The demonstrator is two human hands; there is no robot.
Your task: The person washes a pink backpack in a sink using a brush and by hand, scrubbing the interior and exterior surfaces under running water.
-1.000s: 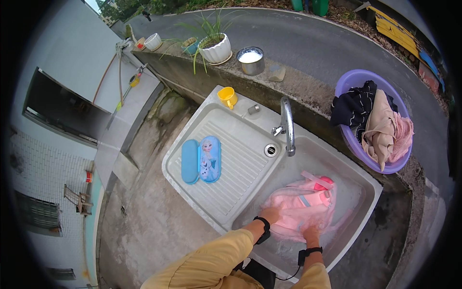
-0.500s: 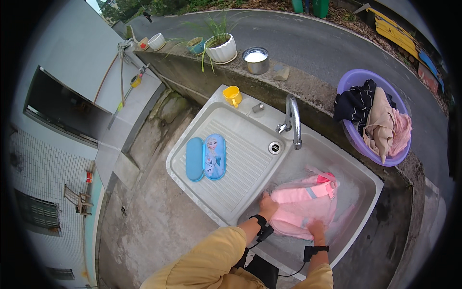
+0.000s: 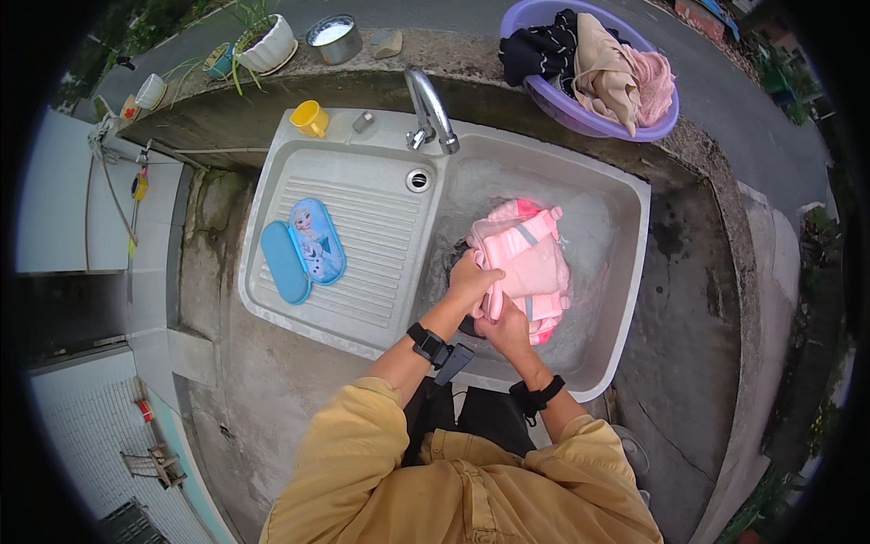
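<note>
A wet pink backpack [image 3: 524,258] with grey strips on its straps lies in the water of the right-hand sink basin [image 3: 609,272]. At its near left edge my left hand [image 3: 471,283] is closed on the pink fabric. Just below, my right hand [image 3: 507,328] grips the same edge, its fingers close to the left ones. Something dark shows beside the bag, partly hidden by my hands. On the ribbed drainboard [image 3: 362,258] to the left rests an opened blue pencil case [image 3: 317,243] with a cartoon figure on one half.
A chrome faucet [image 3: 431,109] rises behind the basin. Near the sink's back left corner stands a yellow cup [image 3: 309,119]. Along the wall top sit a purple tub [image 3: 589,107] of clothes, a metal pot [image 3: 334,40] and a white planter [image 3: 268,47].
My hands have come together at the bag's near left edge; before, they were apart on it. The bag is now more bunched up. The whole view has shifted and turned.
</note>
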